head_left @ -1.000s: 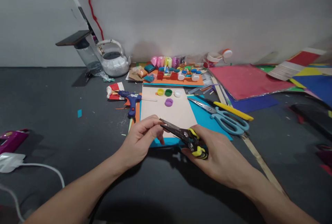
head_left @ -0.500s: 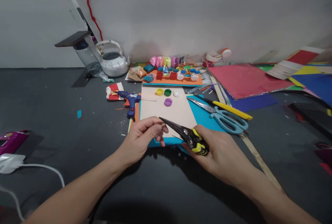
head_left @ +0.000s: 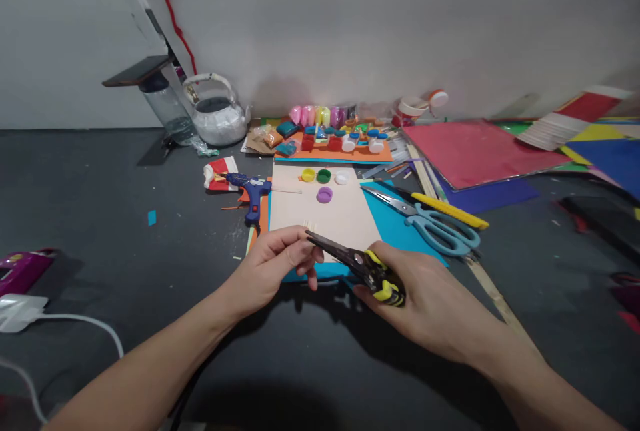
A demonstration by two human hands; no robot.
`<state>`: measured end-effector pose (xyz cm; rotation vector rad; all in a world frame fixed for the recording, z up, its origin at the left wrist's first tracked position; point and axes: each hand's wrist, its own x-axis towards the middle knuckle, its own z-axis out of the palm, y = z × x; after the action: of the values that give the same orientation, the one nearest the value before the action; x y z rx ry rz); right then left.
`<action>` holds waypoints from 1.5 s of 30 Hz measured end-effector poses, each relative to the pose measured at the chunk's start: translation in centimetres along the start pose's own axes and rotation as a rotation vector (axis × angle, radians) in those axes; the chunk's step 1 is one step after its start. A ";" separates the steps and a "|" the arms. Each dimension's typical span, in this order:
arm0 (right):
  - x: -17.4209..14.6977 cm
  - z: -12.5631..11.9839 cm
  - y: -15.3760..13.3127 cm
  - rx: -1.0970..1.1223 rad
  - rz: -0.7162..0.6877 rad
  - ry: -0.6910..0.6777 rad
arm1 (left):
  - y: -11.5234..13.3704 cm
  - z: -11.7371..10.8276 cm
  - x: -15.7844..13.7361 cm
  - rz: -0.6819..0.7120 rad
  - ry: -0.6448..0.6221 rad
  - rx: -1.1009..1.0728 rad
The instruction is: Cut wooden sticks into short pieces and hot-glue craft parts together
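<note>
My right hand [head_left: 430,294] is wrapped around the black-and-yellow handles of long-nose pliers [head_left: 345,254]. Their dark tips point left and meet the fingertips of my left hand [head_left: 275,261]. Thumb and forefinger of that hand are pinched together, and whatever they hold is too small to make out. Both hands are over the near edge of a cream sheet of paper [head_left: 295,208]. A few thin pale sticks [head_left: 311,225] show just beyond my left fingers. Farther up the sheet are a purple cap [head_left: 325,194], a yellow cap [head_left: 307,175], a green cap [head_left: 324,176] and a white cap [head_left: 342,178].
Left of the paper lies a blue glue gun [head_left: 254,194]. Blue-handled scissors [head_left: 435,228] and a yellow cutter [head_left: 447,210] are on the right. A silver kettle [head_left: 220,121], paint pots [head_left: 348,143] and a red sheet [head_left: 480,151] are farther back.
The pliers' tips have shifted slightly down against my left fingertips. My right hand has moved a little to the right, while the left keeps its pinch.
</note>
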<state>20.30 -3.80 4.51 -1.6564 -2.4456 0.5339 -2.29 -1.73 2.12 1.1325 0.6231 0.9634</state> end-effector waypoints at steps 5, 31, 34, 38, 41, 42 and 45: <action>0.0 -0.1 0.2 -0.034 0.013 0.041 | -0.2 -0.1 0.2 -0.041 0.000 -0.057; 1.3 -0.2 1.3 0.004 0.130 0.124 | -0.4 0.2 0.7 -0.181 0.012 -0.057; 1.6 0.0 2.0 -0.051 0.200 0.165 | -0.7 0.4 0.7 -0.200 0.037 0.146; 1.9 0.1 2.7 -0.080 0.215 0.206 | -0.8 0.8 0.5 -0.180 0.035 0.309; 1.8 -0.1 2.9 -0.089 0.226 0.209 | -0.9 1.0 0.5 -0.183 0.039 0.343; 1.8 -0.1 2.9 -0.095 0.231 0.207 | -1.0 1.0 0.5 -0.186 0.035 0.334; 1.7 -0.3 3.1 -0.115 0.243 0.213 | -1.1 1.1 0.7 -0.220 0.041 0.257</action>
<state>22.39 -1.12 3.51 -1.9587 -2.1763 0.2308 -0.71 -1.79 1.45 1.2425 0.9040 0.7333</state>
